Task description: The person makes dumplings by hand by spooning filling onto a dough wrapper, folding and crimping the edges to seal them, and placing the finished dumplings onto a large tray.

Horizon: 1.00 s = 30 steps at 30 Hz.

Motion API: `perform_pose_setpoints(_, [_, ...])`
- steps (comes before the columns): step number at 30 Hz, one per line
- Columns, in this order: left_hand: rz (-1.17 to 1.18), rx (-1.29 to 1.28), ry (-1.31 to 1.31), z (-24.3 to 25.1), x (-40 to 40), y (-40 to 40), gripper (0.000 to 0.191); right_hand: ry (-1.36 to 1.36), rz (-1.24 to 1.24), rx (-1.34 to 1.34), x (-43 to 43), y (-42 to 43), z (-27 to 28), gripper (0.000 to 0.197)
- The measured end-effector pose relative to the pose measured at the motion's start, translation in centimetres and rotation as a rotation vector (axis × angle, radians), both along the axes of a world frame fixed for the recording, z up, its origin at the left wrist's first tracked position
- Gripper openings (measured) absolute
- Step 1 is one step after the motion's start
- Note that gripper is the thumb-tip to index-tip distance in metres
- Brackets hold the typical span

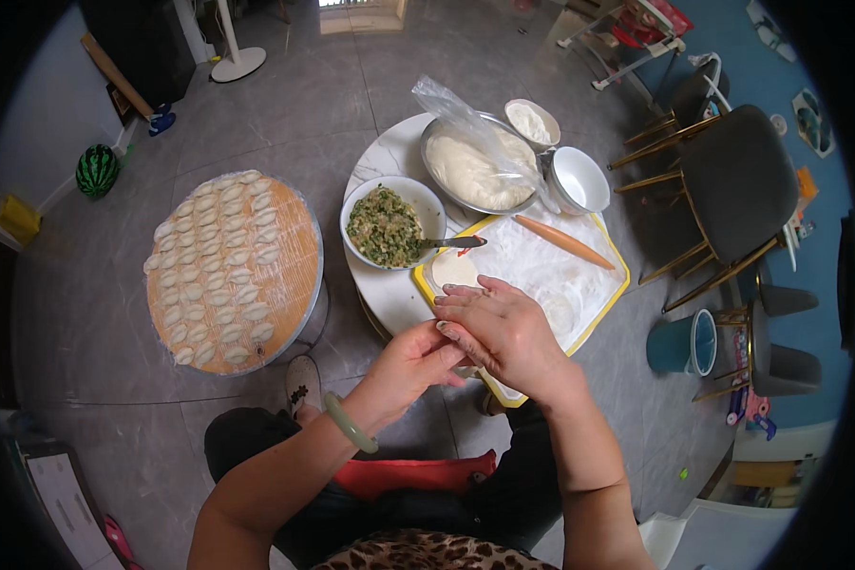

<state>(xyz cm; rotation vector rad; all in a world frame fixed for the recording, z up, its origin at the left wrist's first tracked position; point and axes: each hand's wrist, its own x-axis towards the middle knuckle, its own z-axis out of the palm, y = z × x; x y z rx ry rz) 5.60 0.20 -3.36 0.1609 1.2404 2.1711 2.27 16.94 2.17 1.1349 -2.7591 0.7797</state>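
My left hand [424, 356] and my right hand [513, 331] meet above the near edge of a floured board [618, 281] with a yellow rim. The right palm lies over the left fingers and hides most of what is between them. A small pale bit shows beneath the hands, too hidden to identify. Just beyond my fingertips a round dough wrapper [454, 271] rests on the board, and another pale dough round [558, 313] lies to the right. Farther back is a wooden rolling pin [566, 242]. Green-flecked filling [383, 228] fills a white bowl [433, 210], with a utensil handle [463, 243] across its rim.
A metal bowl of dough [463, 160], partly under a clear plastic bag [456, 107], stands behind the board beside a flour bowl [531, 122] and a white bowl [584, 182]. Left, a round board [288, 214] carries rows of dumplings [210, 249]. Chairs [737, 185] and a bucket [673, 345] stand right.
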Motion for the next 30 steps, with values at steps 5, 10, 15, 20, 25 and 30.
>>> perform_pose_setpoints(5, [0.071, 0.106, -0.077, -0.3, 0.3, 0.5, 0.02, 0.03, 0.083, -0.158, -0.6, 0.1, -0.1, 0.028])
perform_pose_setpoints(10, [0.081, -0.016, 0.021, -1.1, 0.2, 0.4, 0.019, -0.025, -0.016, -0.208, -0.6, -0.4, -0.1, 0.029])
perform_pose_setpoints(15, [0.075, -0.024, 0.005, -1.3, 0.5, 0.6, 0.02, -0.084, 0.01, -0.07, -0.3, -0.5, 0.1, 0.021])
perform_pose_setpoints(20, [0.011, 0.005, -0.082, -1.5, 0.5, 0.7, 0.02, -0.139, 0.065, -0.039, -0.7, 0.0, -0.3, 0.025])
perform_pose_setpoints(25, [0.112, 0.017, -0.065, -0.7, 0.1, 0.3, 0.024, -0.31, 0.062, -0.225, -0.7, 0.1, -0.3, 0.068])
perform_pose_setpoints(30, [0.25, 0.078, -0.047, 1.0, -1.2, -0.4, 0.031, -0.493, -0.145, -0.338, 0.2, -0.5, -0.3, 0.084])
